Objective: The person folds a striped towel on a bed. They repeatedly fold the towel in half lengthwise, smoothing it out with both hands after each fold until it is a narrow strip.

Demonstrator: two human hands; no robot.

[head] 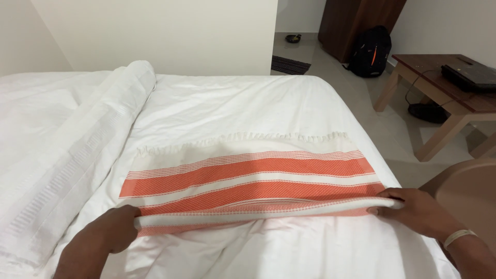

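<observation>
Pinching the near folded edge of a white towel with orange stripes (248, 181), the left hand (111, 230) is closing its grip on the towel's left corner, fingers curled over the fold. The right hand (416, 209) is doing the same at the towel's right corner, its grip shut on the cloth, with a pale wristband (459, 236) showing just behind it. Between the two hands the folded edge is running taut, slightly lifted off the sheet.

From that edge the towel is lying flat and spreading away from the person, its long axis running left to right, the stripes following the same line and a short fringe marking its far edge.

Under the towel a bed with a white sheet (232, 103) is carrying it. Left of the towel a rolled white blanket (88, 139) is lying lengthwise. Right of the towel a wooden bench (439, 95) is standing on the tiled floor with a dark flat device (470, 75) on it. Beyond the towel's far right, a black backpack (369, 51) is leaning against a dark wooden cabinet (356, 20).
</observation>
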